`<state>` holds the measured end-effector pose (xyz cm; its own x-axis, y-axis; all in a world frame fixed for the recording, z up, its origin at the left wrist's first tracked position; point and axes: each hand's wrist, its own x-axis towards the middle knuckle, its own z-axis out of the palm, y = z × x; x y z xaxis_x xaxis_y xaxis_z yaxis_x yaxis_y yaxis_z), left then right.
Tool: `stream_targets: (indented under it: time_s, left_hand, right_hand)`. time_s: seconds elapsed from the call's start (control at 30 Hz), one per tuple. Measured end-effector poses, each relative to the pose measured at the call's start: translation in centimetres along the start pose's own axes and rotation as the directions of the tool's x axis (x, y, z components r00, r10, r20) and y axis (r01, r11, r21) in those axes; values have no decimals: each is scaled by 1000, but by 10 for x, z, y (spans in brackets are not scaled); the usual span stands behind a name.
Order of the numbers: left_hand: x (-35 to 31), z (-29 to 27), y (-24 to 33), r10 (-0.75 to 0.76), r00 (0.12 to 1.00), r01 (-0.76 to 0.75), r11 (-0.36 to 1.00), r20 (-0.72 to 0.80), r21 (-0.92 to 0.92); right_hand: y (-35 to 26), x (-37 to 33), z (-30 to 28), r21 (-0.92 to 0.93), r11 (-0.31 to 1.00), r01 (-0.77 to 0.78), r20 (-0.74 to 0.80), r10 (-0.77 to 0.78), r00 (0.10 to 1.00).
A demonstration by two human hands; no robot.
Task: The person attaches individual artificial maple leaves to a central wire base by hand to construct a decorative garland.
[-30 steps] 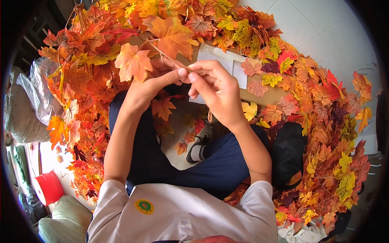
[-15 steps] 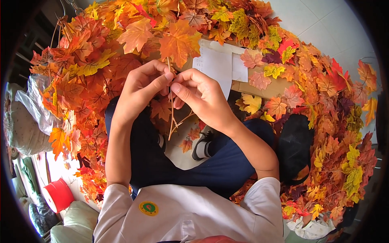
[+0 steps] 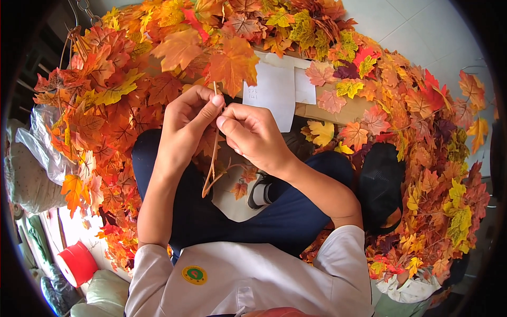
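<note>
My left hand (image 3: 182, 124) pinches the thin brown stem of an artificial maple leaf branch (image 3: 213, 166) between thumb and fingers. Close against it, my right hand (image 3: 259, 134) is closed on the same stem, its thumb pressed to the curled fingers. Whatever small piece lies between the fingertips is hidden. Orange maple leaves (image 3: 232, 64) spread above my hands at the branch's upper end. Below my fingers the stem hangs toward my lap and forks near its lower end, one twig bending off to the right.
Heaped artificial leaves (image 3: 428, 153) in orange, red and yellow surround my legs. Beyond my hands, white paper sheets (image 3: 274, 92) lie on cardboard (image 3: 330, 115). A black slipper-like item (image 3: 381, 182) lies by my right knee. On the left are a red spool (image 3: 77, 263) and plastic bags (image 3: 47, 148).
Both hands have come slightly down, and my right fingers are curled in more. The stem's lower end has swung down and to the left.
</note>
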<state>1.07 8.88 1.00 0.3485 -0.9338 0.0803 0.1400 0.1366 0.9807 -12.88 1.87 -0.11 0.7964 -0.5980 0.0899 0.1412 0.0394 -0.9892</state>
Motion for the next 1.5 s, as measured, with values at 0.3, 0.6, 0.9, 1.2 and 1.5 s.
stream_targets:
  time_s: [0.3,0.6,0.9,1.2,1.5]
  left_hand:
    - [38,-25,-12,78,957,-133,974,-280,-186]
    - [25,-26,-8,-11,1000,2,945,-28,-327]
    - [18,-46,-3,-79,997,81,955,15,-284]
    - [17,-50,-2,-131,957,181,968,259,-177]
    - [12,-50,3,-186,959,222,962,214,-159]
  right_hand:
    - [-18,-80,53,-356,286,890,691,-560,456]
    - [-36,-51,29,-245,709,661,496,-494,714]
    - [-71,-29,-36,-181,740,647,484,-506,714]
    - [-1,18,-70,-671,681,294,387,-17,922]
    - [2,7,-31,-561,774,293,521,55,852]
